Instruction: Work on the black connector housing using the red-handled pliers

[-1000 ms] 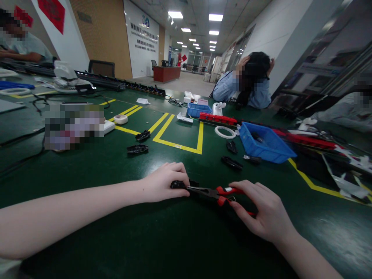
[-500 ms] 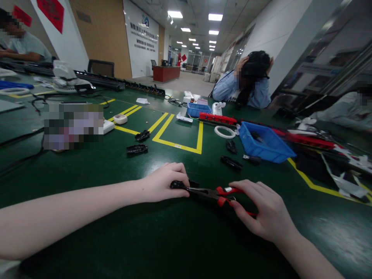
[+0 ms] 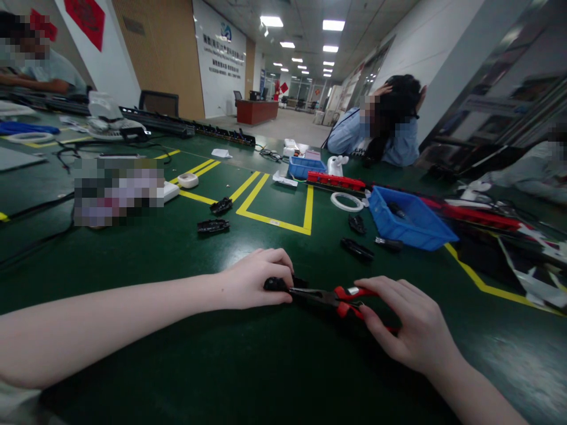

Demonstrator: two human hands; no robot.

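left hand: bare — no glove, ring or watch
right hand: bare, nails short and unpainted
forearms: uncovered — no sleeve reaches either wrist
clothing: a pale edge at the lower left corner

Both forearms lie low, left hand curled in a grip, right hand likewise.

Overhead ceiling panels light the room evenly, moderately dim. Soft glare patches on the glossy green worktop. Wide-angle distortion bends edges; right periphery blurred. Faint shadows under both hands; foreground reasonably sharp.
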